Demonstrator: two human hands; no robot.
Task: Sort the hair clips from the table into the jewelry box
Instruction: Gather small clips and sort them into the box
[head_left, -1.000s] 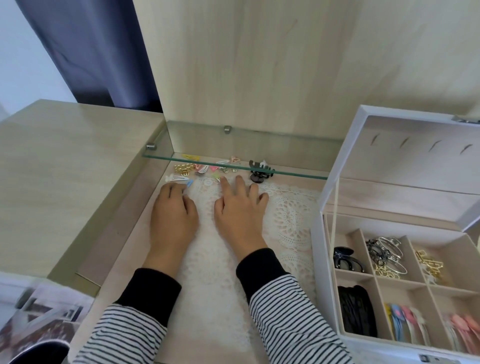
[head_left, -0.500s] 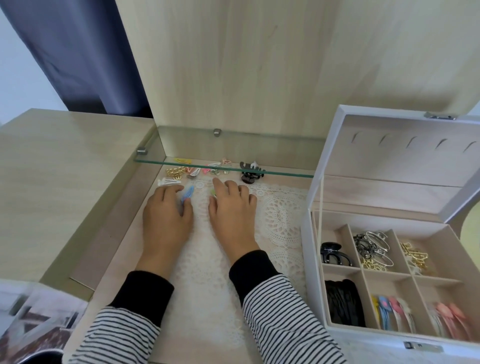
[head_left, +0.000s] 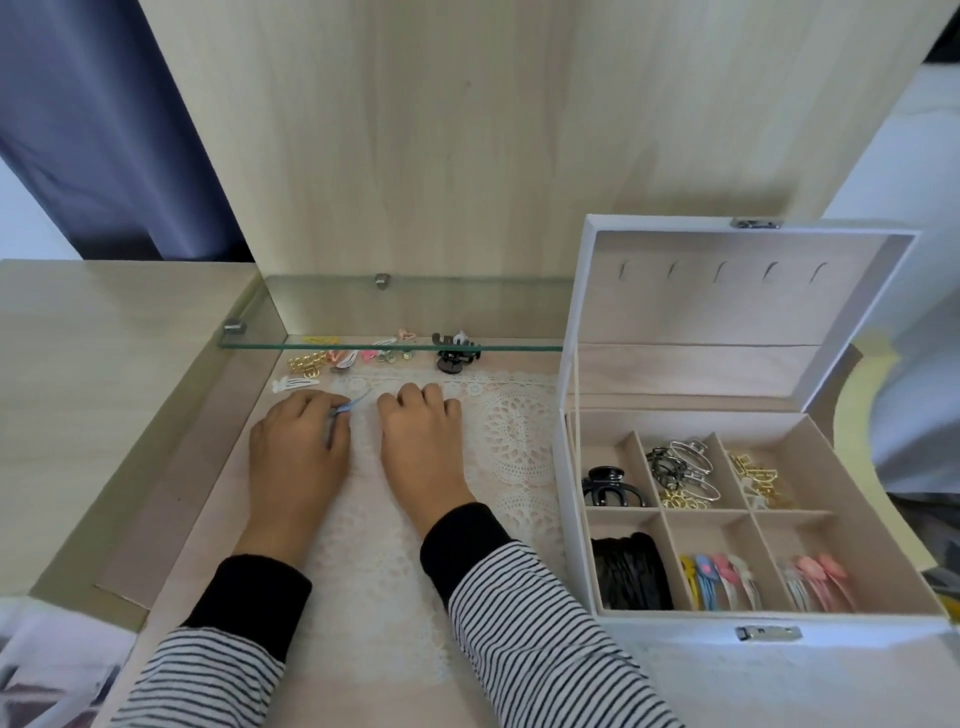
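Note:
My left hand (head_left: 296, 457) pinches a small blue hair clip (head_left: 353, 404) at its fingertips, low over the lace mat (head_left: 519, 441). My right hand (head_left: 423, 447) lies beside it with fingers curled under; whether it holds anything is hidden. Loose clips lie along the back under the glass shelf (head_left: 389, 345): a white snap clip (head_left: 297, 384), gold clips (head_left: 307, 362), pink and green clips (head_left: 382, 356) and a black claw clip (head_left: 454, 356). The open white jewelry box (head_left: 571, 467) stands at the right, its compartments holding sorted clips.
The box lid (head_left: 737, 291) stands upright behind the compartments. A tall wooden panel (head_left: 415, 130) backs the recess. A raised wooden desktop (head_left: 93, 353) borders the left side. A dark curtain (head_left: 104, 130) hangs at the far left.
Both hands have drawn back from the clip pile toward me. My left hand has picked up the blue clip. The view has tilted, showing more of the box.

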